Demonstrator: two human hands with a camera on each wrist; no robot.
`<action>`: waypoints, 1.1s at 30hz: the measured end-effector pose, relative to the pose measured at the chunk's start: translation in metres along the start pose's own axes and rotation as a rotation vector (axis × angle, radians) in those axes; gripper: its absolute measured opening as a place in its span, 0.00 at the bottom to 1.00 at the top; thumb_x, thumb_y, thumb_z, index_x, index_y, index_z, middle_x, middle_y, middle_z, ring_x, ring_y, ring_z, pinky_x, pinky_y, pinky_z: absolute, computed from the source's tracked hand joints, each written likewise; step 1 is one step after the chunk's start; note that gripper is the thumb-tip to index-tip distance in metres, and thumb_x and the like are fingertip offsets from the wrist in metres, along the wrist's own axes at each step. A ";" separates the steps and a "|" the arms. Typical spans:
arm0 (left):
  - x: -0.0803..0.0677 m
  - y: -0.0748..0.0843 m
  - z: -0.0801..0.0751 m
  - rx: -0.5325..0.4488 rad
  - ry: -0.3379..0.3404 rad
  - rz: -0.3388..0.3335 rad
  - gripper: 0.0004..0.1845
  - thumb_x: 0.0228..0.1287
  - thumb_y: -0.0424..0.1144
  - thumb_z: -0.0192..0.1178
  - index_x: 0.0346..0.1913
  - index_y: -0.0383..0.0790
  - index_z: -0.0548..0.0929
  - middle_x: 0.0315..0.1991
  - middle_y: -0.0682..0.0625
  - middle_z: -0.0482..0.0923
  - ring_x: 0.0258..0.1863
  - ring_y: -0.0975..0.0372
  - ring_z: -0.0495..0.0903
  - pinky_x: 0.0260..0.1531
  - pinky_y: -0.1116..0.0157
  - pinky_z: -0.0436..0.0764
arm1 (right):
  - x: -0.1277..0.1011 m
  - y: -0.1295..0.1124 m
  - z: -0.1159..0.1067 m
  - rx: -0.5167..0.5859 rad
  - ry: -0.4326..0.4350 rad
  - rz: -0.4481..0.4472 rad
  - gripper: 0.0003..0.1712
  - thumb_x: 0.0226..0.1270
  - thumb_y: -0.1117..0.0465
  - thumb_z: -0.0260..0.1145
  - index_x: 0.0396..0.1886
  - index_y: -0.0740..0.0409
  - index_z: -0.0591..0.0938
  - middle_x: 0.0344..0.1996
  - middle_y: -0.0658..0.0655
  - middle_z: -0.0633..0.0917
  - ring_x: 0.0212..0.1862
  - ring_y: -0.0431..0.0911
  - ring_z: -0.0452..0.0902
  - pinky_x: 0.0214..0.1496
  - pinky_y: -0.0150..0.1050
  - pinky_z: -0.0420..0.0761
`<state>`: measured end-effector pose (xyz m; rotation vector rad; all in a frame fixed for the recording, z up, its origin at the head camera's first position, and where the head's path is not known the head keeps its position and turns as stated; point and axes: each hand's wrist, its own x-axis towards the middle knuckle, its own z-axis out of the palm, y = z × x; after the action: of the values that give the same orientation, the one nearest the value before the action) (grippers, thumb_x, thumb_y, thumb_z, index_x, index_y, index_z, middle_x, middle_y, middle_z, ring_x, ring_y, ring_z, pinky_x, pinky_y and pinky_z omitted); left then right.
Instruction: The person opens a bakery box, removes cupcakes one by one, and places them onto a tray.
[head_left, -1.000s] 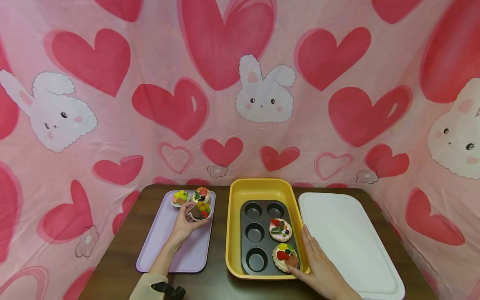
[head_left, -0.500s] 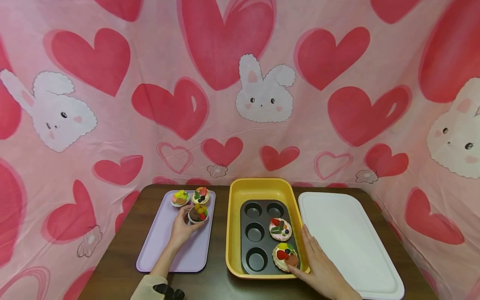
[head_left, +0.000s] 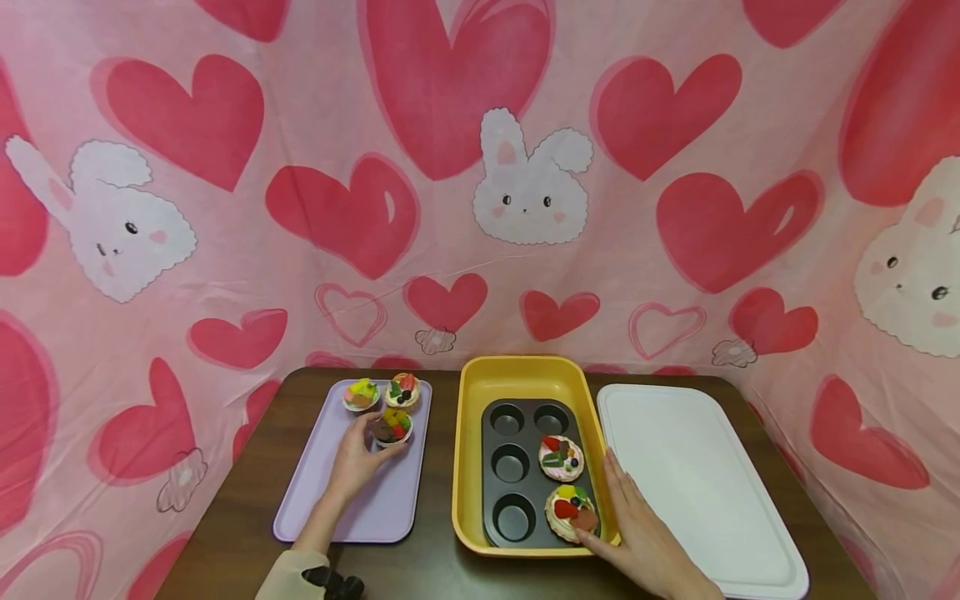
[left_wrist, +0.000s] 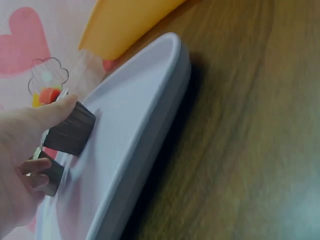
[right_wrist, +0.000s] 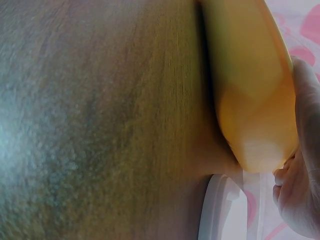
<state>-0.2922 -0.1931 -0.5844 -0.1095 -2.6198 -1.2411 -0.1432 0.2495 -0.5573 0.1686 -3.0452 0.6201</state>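
Observation:
My left hand [head_left: 369, 446] grips a chocolate cupcake [head_left: 392, 427] in a dark wrapper, topped with coloured fruit, at the far end of the lavender tray [head_left: 352, 517]. In the left wrist view the thumb [left_wrist: 47, 114] presses the wrapper [left_wrist: 70, 132], which sits at or just above the tray [left_wrist: 135, 130]. Two more cupcakes [head_left: 362, 394] [head_left: 402, 389] stand behind it. My right hand [head_left: 633, 529] lies flat with straight fingers along the right rim of the yellow tray [head_left: 525, 377]. Its thumb is beside the nearest cupcake [head_left: 572, 512] in the black muffin tin [head_left: 510, 492].
A second cupcake [head_left: 561, 457] fills the tin's middle right cup; the other cups are bare. A white tray [head_left: 697, 475] lies to the right on the brown table [head_left: 427, 575]. Pink heart cloth hangs behind and at both sides.
My left hand has brought the chocolate cupcake slightly down and left, closer to the lavender tray. The right hand has stayed on the yellow tray's rim.

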 end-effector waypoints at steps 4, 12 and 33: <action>-0.001 0.001 -0.003 0.139 0.014 0.120 0.41 0.43 0.48 0.80 0.60 0.33 0.76 0.57 0.37 0.76 0.59 0.44 0.74 0.60 0.44 0.73 | 0.000 0.000 0.000 0.001 -0.008 0.006 0.68 0.52 0.19 0.56 0.80 0.48 0.38 0.80 0.55 0.44 0.76 0.60 0.54 0.66 0.66 0.67; -0.009 0.012 -0.009 0.350 0.060 0.252 0.41 0.45 0.53 0.77 0.59 0.32 0.76 0.55 0.36 0.75 0.59 0.44 0.73 0.63 0.44 0.70 | 0.001 0.000 0.000 0.001 -0.033 0.022 0.68 0.52 0.19 0.55 0.80 0.47 0.36 0.80 0.55 0.43 0.76 0.61 0.53 0.66 0.67 0.66; -0.019 0.056 0.012 0.426 -0.008 0.502 0.37 0.59 0.59 0.65 0.67 0.43 0.74 0.68 0.36 0.68 0.70 0.43 0.65 0.69 0.41 0.63 | 0.002 0.001 0.000 -0.010 -0.013 0.012 0.68 0.51 0.19 0.55 0.80 0.45 0.35 0.80 0.54 0.44 0.76 0.60 0.55 0.64 0.67 0.69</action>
<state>-0.2669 -0.1479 -0.5542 -0.6435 -2.5638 -0.5103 -0.1449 0.2503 -0.5580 0.1543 -3.0633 0.6069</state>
